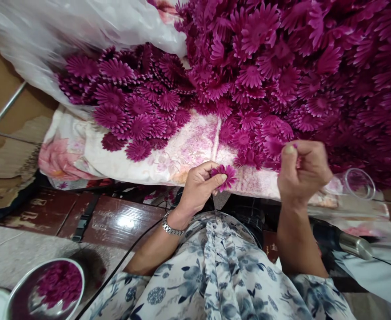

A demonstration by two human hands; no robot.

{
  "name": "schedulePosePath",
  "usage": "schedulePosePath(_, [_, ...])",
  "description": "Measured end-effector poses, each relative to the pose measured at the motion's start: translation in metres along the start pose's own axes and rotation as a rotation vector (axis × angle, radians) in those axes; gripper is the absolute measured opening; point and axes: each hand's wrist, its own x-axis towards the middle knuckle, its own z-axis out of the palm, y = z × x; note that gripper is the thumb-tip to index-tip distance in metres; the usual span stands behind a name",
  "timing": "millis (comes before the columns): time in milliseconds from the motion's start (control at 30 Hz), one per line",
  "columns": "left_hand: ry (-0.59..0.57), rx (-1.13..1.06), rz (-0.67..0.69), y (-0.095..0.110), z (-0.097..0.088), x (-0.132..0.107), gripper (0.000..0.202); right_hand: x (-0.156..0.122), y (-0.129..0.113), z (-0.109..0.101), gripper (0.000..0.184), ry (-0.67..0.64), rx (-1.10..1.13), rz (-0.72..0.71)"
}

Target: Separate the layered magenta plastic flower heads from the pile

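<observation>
My left hand [198, 186] pinches a magenta fabric flower [228, 176] between thumb and fingers, just above my lap. My right hand [302, 171] is curled closed at the edge of the flower heap, its fingertips pinched on a small magenta piece [284, 144] that is mostly hidden. A large pile of magenta fabric flowers [282, 66] covers the pink floral cloth [182, 151] in front of me. A metal watch sits on my left wrist.
A metal bowl [22, 293] holding more magenta flowers stands at the lower left on the floor. A clear plastic bag [65, 31] lies at the upper left. A clear plastic cup [360, 183] rests at the right. Cardboard [9, 160] lies on the left.
</observation>
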Motion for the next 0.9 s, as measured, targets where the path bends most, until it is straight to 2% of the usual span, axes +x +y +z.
schedulePosePath(33, [0.004,-0.003,0.002,0.000,0.000,0.000,0.028,0.007,0.008,-0.004,0.008,0.001,-0.153,-0.055])
schedulePosePath(100, [0.018,-0.002,-0.001,-0.001,-0.001,0.000,0.029,0.018,0.022,-0.011,0.019,-0.083,-0.371,-0.112])
schedulePosePath(200, [0.058,-0.006,0.001,0.000,0.000,-0.001,0.031,0.018,0.026,-0.018,0.033,-0.169,-0.436,-0.146])
schedulePosePath(300, [0.076,-0.009,0.032,0.001,0.002,-0.001,0.031,0.005,0.011,-0.018,0.034,-0.114,-0.308,-0.179])
schedulePosePath(367, [0.066,-0.003,0.046,0.000,0.003,-0.002,0.031,-0.005,-0.005,-0.014,0.031,-0.132,-0.152,-0.160])
schedulePosePath(433, [0.050,0.015,0.054,-0.002,0.003,-0.002,0.031,-0.013,-0.019,-0.007,0.023,-0.258,0.025,-0.115])
schedulePosePath(533, [0.008,0.031,0.072,-0.005,0.004,-0.001,0.032,-0.022,-0.033,0.005,0.013,-0.522,0.252,-0.042])
schedulePosePath(633, [-0.036,0.000,0.078,-0.006,0.004,-0.001,0.035,-0.026,-0.037,0.013,0.008,-0.648,0.394,0.006])
schedulePosePath(733, [-0.076,-0.040,0.069,-0.004,0.003,-0.003,0.038,-0.028,-0.036,0.014,0.006,-0.640,0.425,0.014])
schedulePosePath(833, [-0.126,-0.060,0.038,-0.004,0.002,-0.005,0.031,-0.029,-0.035,0.012,0.006,-0.554,0.357,0.030])
schedulePosePath(900, [-0.107,-0.059,0.029,-0.004,0.002,-0.005,0.028,-0.029,-0.036,0.011,0.006,-0.496,0.299,0.018])
